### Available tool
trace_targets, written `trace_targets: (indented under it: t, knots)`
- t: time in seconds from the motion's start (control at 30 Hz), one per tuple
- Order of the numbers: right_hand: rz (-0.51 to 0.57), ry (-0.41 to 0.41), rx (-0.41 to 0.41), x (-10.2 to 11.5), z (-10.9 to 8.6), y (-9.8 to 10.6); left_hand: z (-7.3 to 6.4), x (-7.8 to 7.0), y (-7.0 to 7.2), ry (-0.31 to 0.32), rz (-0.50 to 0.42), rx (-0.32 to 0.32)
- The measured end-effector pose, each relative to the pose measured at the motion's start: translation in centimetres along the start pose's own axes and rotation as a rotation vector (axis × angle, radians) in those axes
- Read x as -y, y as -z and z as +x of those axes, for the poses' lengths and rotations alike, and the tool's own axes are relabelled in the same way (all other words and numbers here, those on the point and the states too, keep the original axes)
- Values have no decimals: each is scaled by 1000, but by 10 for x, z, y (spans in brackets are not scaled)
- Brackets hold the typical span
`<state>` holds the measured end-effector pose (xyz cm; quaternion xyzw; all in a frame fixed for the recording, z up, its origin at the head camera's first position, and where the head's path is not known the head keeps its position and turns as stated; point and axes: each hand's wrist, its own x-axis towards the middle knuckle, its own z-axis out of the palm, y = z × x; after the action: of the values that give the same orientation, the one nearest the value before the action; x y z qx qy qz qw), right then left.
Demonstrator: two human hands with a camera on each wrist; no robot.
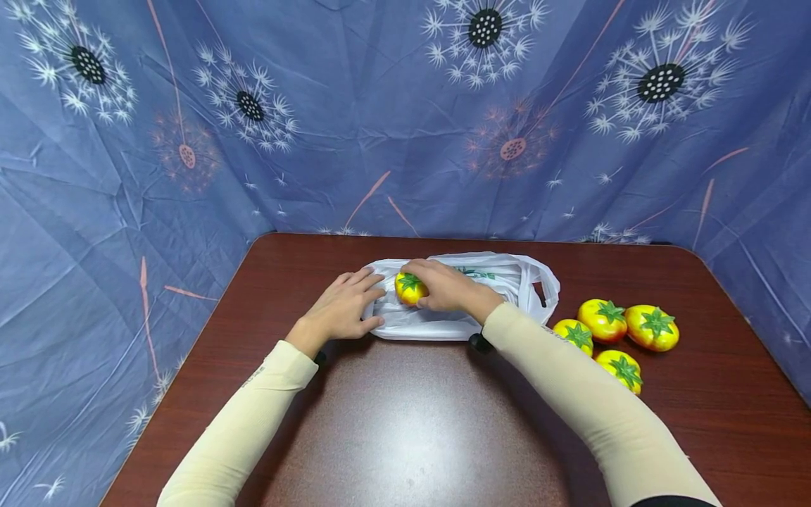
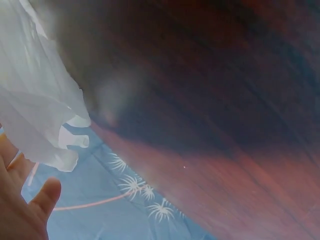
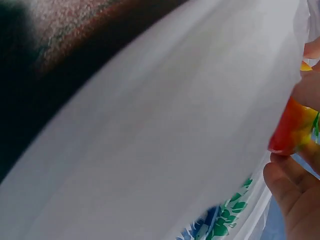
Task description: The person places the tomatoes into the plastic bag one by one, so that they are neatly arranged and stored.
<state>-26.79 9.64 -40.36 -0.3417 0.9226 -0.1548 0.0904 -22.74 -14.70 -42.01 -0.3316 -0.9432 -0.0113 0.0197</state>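
Note:
A white plastic bag [image 1: 431, 328] with green print lies on the table, its handle loops to the right. Over the bag's left part, my right hand [image 1: 445, 286] grips a yellow-and-red fruit with a green star-shaped top [image 1: 409, 289]. In the right wrist view, thumb and fingers curl round the fruit [image 3: 289, 127], beside the white plastic. My left hand [image 1: 345, 306] is at the bag's left edge, its fingers spread and reaching over the rim. The left wrist view shows part of that hand [image 2: 22, 195] next to the hanging plastic [image 2: 40, 95].
Several more yellow-and-red fruits [image 1: 602, 321] sit on the table to the right, partly behind my right forearm. The brown wooden table [image 1: 412, 415] ends at a blue curtain [image 1: 355, 91] with dandelion print at the back and sides.

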Motion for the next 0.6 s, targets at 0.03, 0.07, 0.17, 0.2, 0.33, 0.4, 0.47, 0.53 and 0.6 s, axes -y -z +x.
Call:
trace_targets:
  t: [0.03, 0.07, 0.17, 0.2, 0.33, 0.4, 0.47, 0.53, 0.6]
  knots:
    - [0, -4, 0, 0, 0, -1, 0, 0, 0, 1, 1, 1]
    - [-1, -5, -1, 0, 0, -2, 0, 0, 0, 2, -1, 0]
    - [8, -11, -3, -1, 1, -5, -1, 0, -1, 5, -3, 3]
    - [11, -13, -5, -1, 1, -6, -1, 1, -1, 5, -3, 3]
    - [9, -15, -13, -1, 1, -8, -1, 2, -1, 6, 6, 9]
    - [-15, -15, -9, -1, 0, -8, -2, 2, 0, 6, 7, 12]
    - [-43, -17, 7, -1, -1, -8, -2, 2, 0, 6, 8, 14]
    - [-69, -19, 23, 0, -2, -8, -2, 2, 1, 7, 8, 14]
    - [-80, -21, 35, 1, -3, -7, -2, 2, 0, 6, 8, 10]
